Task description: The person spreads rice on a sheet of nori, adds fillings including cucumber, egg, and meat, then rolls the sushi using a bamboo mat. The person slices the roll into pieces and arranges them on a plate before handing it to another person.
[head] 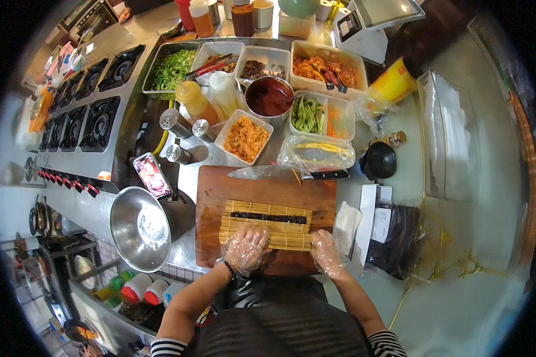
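On a wooden cutting board [268,187] lies a bamboo rolling mat [290,242], its near part folded over. A dark seaweed roll [268,217] rests across the flat far part. My left hand [245,247], in a clear plastic glove, lies over the left half of the folded part and grips it. My right hand [327,253], gloved too, has its fingers curled against the mat's right end; whether they pinch the edge is hidden. Beyond the mat, a kitchen knife [272,172] lies along the board's far edge.
A steel bowl [140,230] and a propped phone [152,176] stand left. Behind are shakers [175,123], squeeze bottles [192,99], a sauce pot [269,96] and filling tubs [244,138]. Right are a white cloth [347,225] and dark sheets [393,241]. Gas burners [100,123] line the left.
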A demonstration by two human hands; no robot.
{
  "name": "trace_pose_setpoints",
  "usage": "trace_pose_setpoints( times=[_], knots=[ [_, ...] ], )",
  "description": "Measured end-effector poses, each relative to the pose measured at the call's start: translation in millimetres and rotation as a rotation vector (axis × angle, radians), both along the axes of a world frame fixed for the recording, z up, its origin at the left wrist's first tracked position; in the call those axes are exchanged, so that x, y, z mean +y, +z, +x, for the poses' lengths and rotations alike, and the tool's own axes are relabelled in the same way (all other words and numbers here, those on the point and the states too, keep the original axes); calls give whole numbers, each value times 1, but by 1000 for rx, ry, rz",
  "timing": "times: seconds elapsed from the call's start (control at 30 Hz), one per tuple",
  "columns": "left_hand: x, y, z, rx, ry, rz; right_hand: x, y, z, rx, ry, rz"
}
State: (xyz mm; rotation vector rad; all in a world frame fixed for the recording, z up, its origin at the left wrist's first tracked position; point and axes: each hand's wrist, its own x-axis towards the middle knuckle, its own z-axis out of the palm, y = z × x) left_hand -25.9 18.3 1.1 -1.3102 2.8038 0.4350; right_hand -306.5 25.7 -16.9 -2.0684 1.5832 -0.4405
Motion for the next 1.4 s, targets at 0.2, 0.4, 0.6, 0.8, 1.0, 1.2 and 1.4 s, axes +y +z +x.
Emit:
trace_pose_setpoints(
  times=[0.2, 0.4, 0.6, 0.8, 1.0, 1.2, 1.4],
  knots=[
    [-2, 0, -1, 11, 7, 36, -70, 73, 24, -159, -188, -79],
    [0, -6, 0, -26, -67, -28, -277, 160, 98, -260, -97, -709],
    [-1, -6, 0, -48, -101, 35, -419, 123, 133, 240, 62, -470],
    [-2, -4, 2, -35, -65, 144, -165, 106, 56, -196, 163, -53],
    [-5, 2, -3, 27, -39, 4, -5, 32, 74, 420, 285, -273],
    [-3, 7, 19, -83, -6, -99, -1, 6, 75, 450, 252, -274],
    [-3, -4, 27, -64, 8, -72, -3, 12, 80, 460, 206, -230]
  ],
)
